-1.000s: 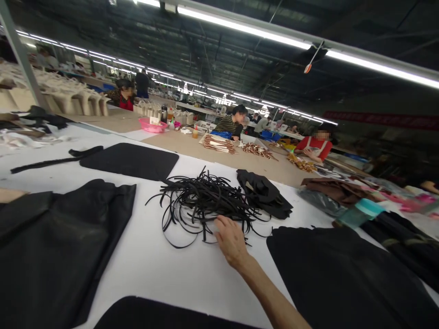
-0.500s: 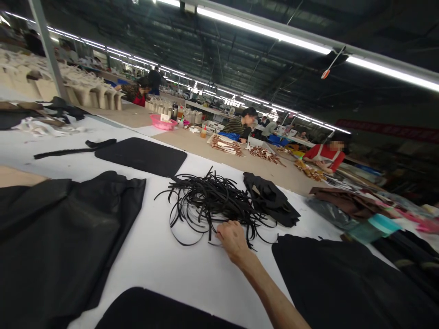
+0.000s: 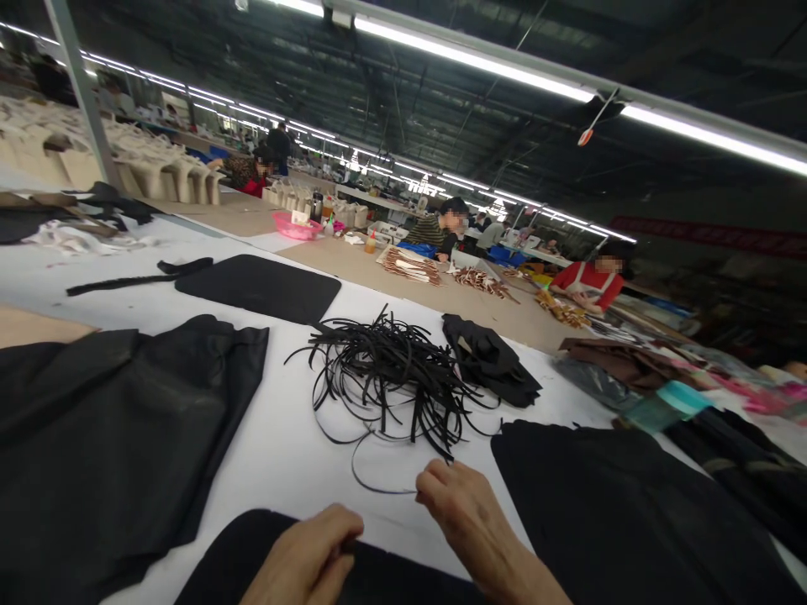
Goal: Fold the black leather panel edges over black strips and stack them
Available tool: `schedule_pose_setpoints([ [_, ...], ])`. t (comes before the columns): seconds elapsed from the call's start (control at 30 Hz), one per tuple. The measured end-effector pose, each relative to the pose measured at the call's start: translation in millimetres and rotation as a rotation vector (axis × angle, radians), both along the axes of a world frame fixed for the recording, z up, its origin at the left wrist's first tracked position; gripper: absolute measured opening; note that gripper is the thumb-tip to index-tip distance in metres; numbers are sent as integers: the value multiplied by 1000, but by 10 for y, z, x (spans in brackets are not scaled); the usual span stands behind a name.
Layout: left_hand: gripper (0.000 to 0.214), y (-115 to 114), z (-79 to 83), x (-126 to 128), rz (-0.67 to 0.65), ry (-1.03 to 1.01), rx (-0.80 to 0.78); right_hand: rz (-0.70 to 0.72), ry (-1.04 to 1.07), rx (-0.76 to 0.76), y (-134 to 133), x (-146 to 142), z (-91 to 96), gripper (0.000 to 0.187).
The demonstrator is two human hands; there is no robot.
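Note:
A tangled pile of thin black strips (image 3: pixel 391 378) lies in the middle of the white table (image 3: pixel 283 454). My right hand (image 3: pixel 463 512) is closed in a pinch on one thin black strip (image 3: pixel 371 483) that curves out from the pile toward me. My left hand (image 3: pixel 308 559) sits at the bottom edge, fingers curled and pinched on the rim of a black fabric piece (image 3: pixel 252 555) lying in front of me.
Large black fabric sheets lie at left (image 3: pixel 107 437) and right (image 3: pixel 618 512). A flat black panel (image 3: pixel 258 286) and a crumpled black piece (image 3: pixel 488 357) lie behind the pile. Other people work at brown tables (image 3: pixel 454 298) farther back. A teal-capped bottle (image 3: pixel 661 403) lies at right.
My right hand has drawn back from the pile toward me, pulling one strip out. My left hand has come into view at the bottom.

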State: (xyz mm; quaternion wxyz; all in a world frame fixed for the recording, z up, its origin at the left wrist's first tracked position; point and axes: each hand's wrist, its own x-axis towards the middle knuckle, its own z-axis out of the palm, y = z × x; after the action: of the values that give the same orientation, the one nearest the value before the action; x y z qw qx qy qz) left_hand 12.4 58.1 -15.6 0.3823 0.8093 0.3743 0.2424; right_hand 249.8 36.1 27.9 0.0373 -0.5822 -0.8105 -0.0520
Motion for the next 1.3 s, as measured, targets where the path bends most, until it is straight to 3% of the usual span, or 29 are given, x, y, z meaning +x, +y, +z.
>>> schedule_pose_setpoints([
  [0.13, 53, 152, -10, 173, -92, -45, 187, 28, 13, 102, -185, -78, -40, 18],
  [0.2, 47, 189, 47, 248, -173, -27, 110, 27, 33, 140, -257, -105, -57, 17],
  [0.27, 25, 193, 125, 292, -186, -13, -32, -13, 59, 129, -327, -105, -52, 15],
  [0.3, 17, 186, 162, 300, -169, -13, -99, -50, 87, 93, -363, -92, -38, 14],
  [0.37, 23, 166, 220, 286, -118, -25, -197, -152, 197, -31, -433, -45, 13, 11],
  [0.53, 26, 114, 296, 183, -110, -45, -299, -483, 599, -314, -600, 124, 161, 12],
  [0.73, 23, 57, 358, 129, -195, 54, -506, -570, 1107, -531, -830, 263, 99, 19],
  [0.87, 23, 60, 315, 97, -234, 107, -646, -601, 1374, -676, -946, 289, 8, 24],
  [0.97, 22, 58, 280, 80, -268, 129, -711, -610, 1412, -683, -1005, 288, -28, 27],
  [1.07, 22, 9, 318, 73, -293, 145, -748, -691, 1309, -717, -1116, 283, 35, 25],
  [1.2, 20, -187, 461, 33, -359, 153, -818, -748, 1180, -830, -1496, 283, 361, 20],
  [1.3, 19, -383, 513, -55, -400, 213, -893, -838, 1196, -1015, -1855, 296, 620, 20],
])
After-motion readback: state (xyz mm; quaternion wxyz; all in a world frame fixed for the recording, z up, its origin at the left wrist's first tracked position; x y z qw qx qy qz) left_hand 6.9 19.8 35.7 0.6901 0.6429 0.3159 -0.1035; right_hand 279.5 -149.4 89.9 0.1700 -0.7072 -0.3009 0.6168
